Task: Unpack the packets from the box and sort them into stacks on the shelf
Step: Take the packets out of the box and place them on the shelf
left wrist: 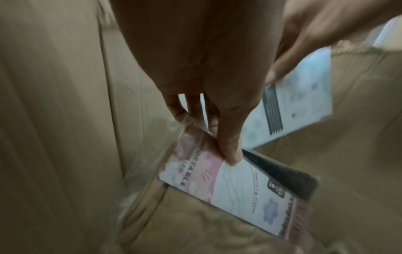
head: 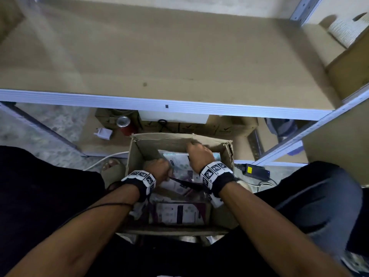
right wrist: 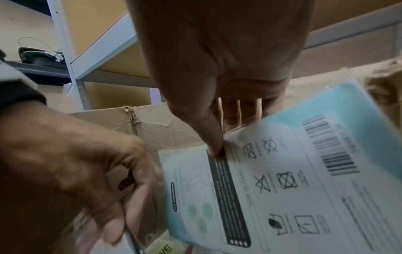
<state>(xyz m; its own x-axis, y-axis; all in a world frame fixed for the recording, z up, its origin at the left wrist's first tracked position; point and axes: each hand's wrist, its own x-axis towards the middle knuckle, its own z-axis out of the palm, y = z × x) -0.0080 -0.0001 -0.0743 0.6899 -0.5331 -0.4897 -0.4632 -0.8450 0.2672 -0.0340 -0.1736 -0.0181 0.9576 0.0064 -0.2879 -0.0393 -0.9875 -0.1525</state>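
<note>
While both hands work inside the box [head: 137,156], the left hand [left wrist: 208,96] pinches a pink packet [left wrist: 239,187] and the right hand [right wrist: 217,68] a blue packet [right wrist: 272,180]. Advise lifting each clear separately; the shelf [head: 159,56] awaits stacks.

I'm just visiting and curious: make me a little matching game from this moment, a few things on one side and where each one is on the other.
Things:
1. pink packet
2. blue packet
3. red can
4. cardboard box

Places:
A. pinched by the right hand
B. on the low shelf behind the box
C. between the person's knees
D. held by the left hand

Pairs: 1-D, 2-A, 3-B, 4-C
</note>
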